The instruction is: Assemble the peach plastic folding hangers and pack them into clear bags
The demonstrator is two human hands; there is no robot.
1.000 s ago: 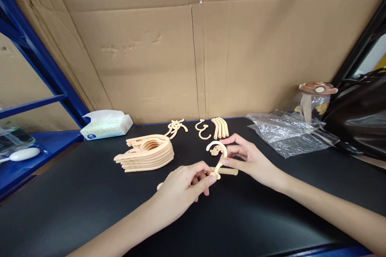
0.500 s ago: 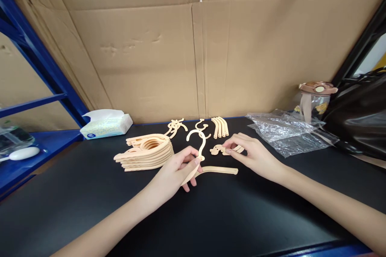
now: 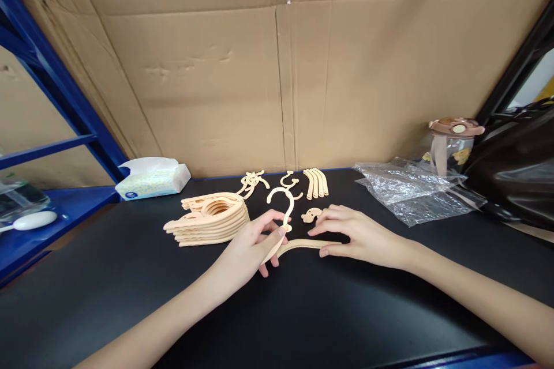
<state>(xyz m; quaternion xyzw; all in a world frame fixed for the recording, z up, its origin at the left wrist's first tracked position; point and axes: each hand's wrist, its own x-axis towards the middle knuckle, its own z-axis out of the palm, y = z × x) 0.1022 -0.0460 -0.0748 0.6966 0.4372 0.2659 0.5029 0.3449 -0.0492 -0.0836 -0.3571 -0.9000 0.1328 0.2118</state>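
Observation:
My left hand [image 3: 255,245] is closed on a cream plastic clothes hanger, its hook [image 3: 286,204] standing up above my thumb and its body partly covered by my fingers. From beside those fingers a curved hanger arm [image 3: 309,243] runs to the right; whether it joins the held piece is hidden. Over the arm's far end hovers my right hand [image 3: 348,236], thumb and fingers apart, holding nothing I can see. Just behind its fingertips a small flat cream piece with holes [image 3: 310,215] lies on the black table [image 3: 277,323].
Stacked folded hangers [image 3: 208,222] sit left of my left hand. Toward the back are loose hanger pieces [image 3: 252,183], hooks [image 3: 289,180] and a row of curved arms [image 3: 315,183]. A tissue pack [image 3: 152,179], clear plastic bags [image 3: 407,190] and a bottle [image 3: 456,144] stand near the cardboard wall.
My right hand has left the small pieces, moved toward me and spread its thumb and fingers around the hanger arm's end. My left hand keeps its hold, almost still.

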